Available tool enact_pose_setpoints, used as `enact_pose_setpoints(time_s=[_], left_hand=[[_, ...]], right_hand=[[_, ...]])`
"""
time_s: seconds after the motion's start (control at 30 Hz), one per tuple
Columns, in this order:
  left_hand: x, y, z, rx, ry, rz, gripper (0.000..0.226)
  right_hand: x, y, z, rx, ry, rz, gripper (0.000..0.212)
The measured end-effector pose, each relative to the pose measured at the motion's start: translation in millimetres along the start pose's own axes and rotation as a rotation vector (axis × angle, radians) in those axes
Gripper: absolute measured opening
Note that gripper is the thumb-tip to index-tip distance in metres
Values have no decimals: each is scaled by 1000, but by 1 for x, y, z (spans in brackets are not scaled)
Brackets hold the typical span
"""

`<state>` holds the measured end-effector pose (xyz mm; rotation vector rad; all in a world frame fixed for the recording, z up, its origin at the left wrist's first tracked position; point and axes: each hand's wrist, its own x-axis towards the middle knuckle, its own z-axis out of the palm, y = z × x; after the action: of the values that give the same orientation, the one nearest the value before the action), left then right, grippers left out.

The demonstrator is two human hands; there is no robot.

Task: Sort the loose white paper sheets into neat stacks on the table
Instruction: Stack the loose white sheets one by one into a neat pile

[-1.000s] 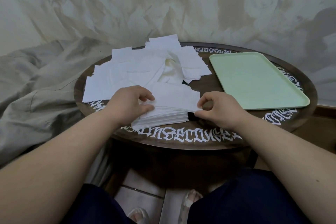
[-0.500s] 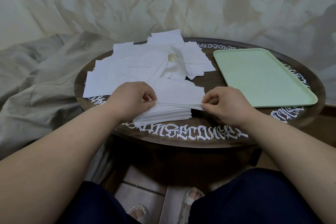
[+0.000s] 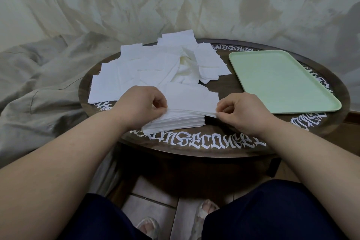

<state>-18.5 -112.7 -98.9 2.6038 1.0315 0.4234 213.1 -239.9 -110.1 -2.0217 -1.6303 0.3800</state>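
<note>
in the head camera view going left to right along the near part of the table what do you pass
Rumpled grey cloth → left hand → neat paper stack → right hand → green tray.

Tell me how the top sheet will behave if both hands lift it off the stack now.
The top sheet probably sags between the left hand and right hand; it looks thin. Likely very light and easily torn. Sheets in the stack below may cling and shift.

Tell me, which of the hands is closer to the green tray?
The right hand. It pinches the top sheet of the stack's right edge, just left of the tray. The left hand pinches the same sheet's left edge, farther from the tray.
</note>
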Motion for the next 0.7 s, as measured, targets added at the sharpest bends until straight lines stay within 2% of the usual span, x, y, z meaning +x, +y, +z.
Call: enact_pose_setpoints(time_s=[0.1, 0.37, 0.7], left_hand=[[0, 0, 0, -6, -5, -9, 9], [1, 0, 1, 13, -10, -35, 1], [-1, 3, 0, 31, 9, -41, 5]], right_hand=[[-1, -2, 0, -56, -25, -27, 16], [0, -4, 1, -60, -23, -38, 8], [0, -5, 1, -69, -12, -35, 7]])
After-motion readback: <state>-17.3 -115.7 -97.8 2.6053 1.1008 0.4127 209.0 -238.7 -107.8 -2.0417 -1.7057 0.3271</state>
